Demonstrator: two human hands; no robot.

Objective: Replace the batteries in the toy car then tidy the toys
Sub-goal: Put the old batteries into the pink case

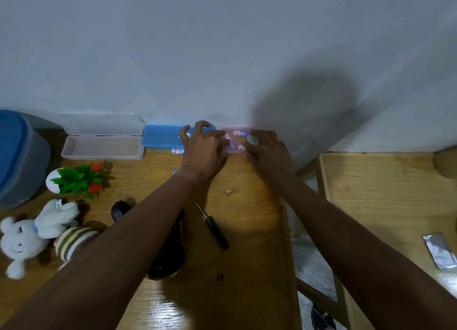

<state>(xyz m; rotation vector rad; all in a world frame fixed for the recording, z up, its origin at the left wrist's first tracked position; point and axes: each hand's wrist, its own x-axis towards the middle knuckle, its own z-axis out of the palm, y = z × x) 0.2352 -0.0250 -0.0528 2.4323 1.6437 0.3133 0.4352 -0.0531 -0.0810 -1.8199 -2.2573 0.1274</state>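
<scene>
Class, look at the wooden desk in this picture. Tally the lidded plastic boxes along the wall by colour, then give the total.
Clear plastic box with its lid open: 1
Blue plastic box, closed: 1
Pink translucent plastic box under both hands: 1
Total: 3
The left hand and right hand rest on the pink one.

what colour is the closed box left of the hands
Blue; the closed box shows best in the head view.
</scene>
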